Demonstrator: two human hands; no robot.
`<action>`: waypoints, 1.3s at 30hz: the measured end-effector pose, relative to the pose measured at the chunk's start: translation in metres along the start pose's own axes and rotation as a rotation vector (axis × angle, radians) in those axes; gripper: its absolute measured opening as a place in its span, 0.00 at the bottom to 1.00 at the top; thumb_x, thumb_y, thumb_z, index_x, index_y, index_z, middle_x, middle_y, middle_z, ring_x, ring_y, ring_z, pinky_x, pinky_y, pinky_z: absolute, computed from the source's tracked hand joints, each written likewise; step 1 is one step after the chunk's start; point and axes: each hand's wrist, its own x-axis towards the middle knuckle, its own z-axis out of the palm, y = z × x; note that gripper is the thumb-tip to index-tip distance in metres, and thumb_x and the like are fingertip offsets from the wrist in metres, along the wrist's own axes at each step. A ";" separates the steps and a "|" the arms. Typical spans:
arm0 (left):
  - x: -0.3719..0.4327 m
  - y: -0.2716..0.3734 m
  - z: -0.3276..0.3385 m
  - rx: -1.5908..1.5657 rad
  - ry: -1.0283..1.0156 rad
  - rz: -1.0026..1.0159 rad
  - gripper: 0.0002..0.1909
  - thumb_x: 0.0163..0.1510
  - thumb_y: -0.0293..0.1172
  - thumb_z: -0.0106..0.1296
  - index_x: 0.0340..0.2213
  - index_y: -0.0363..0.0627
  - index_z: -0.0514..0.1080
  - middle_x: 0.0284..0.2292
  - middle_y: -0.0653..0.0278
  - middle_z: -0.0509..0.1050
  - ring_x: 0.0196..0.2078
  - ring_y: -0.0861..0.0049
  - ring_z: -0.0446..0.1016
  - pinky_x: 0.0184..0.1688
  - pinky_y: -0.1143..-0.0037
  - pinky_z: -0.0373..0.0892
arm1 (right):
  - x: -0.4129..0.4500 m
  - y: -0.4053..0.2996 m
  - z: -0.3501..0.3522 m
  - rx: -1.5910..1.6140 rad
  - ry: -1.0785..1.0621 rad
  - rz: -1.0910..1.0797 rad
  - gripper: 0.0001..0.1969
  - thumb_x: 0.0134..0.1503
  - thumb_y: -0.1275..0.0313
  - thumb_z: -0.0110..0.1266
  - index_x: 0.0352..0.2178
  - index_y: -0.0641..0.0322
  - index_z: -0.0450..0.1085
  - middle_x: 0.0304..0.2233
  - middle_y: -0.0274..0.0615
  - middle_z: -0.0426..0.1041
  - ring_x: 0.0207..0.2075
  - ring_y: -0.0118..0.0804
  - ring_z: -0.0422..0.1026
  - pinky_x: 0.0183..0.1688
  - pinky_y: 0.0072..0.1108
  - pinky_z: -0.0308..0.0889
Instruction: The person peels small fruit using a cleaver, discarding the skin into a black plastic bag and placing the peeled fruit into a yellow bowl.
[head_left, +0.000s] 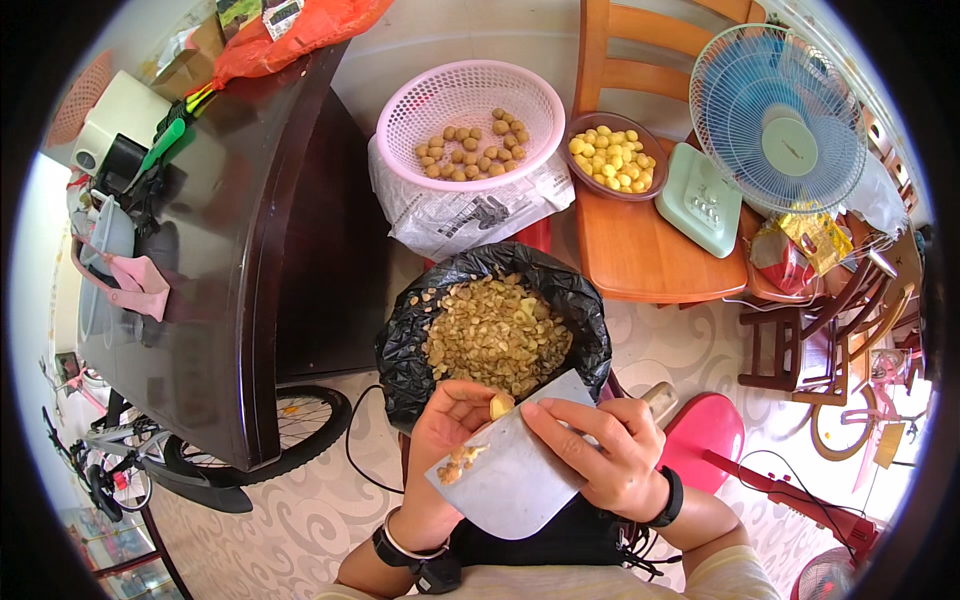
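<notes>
My left hand (448, 424) holds a small, pale yellow peeled potato (501, 406) in its fingertips. A broad metal cleaver (517, 472) is in my right hand (616, 448), fingers spread over the blade, its edge beside the potato. Bits of wet peel (461, 463) cling to the blade's left end. The cleaver's light handle (660, 401) shows beyond my right hand. Just past both hands, a container lined with a black plastic bag (401, 352) holds a heap of brownish-yellow peelings (491, 330).
Ahead, a pink colander (394, 146) of small unpeeled potatoes (471, 154) sits on printed sacking (465, 217). On a wooden chair (660, 259) stand a brown bowl (660, 180) of peeled potatoes (611, 159) and a fan base (697, 199). A dark cabinet (217, 300) stands left.
</notes>
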 end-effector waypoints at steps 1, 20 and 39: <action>0.000 0.000 0.001 -0.004 0.012 -0.009 0.22 0.53 0.23 0.63 0.47 0.38 0.65 0.44 0.59 0.74 0.48 0.77 0.74 0.52 0.77 0.71 | 0.000 0.000 0.000 -0.001 -0.001 0.000 0.23 0.40 0.73 0.66 0.43 0.54 0.80 0.39 0.27 0.77 0.33 0.29 0.66 0.34 0.18 0.63; 0.005 0.001 -0.005 0.044 0.088 0.011 0.23 0.50 0.14 0.60 0.47 0.39 0.67 0.46 0.60 0.72 0.51 0.75 0.71 0.55 0.74 0.69 | 0.004 0.021 0.004 0.127 -0.076 0.227 0.24 0.40 0.74 0.64 0.43 0.50 0.80 0.38 0.27 0.77 0.33 0.34 0.69 0.37 0.22 0.68; 0.001 -0.004 -0.005 0.061 0.024 0.102 0.23 0.48 0.20 0.65 0.43 0.38 0.66 0.46 0.58 0.71 0.50 0.72 0.73 0.56 0.73 0.70 | 0.002 0.001 0.005 0.072 0.051 0.048 0.22 0.39 0.73 0.66 0.41 0.52 0.81 0.38 0.27 0.77 0.32 0.29 0.67 0.33 0.19 0.64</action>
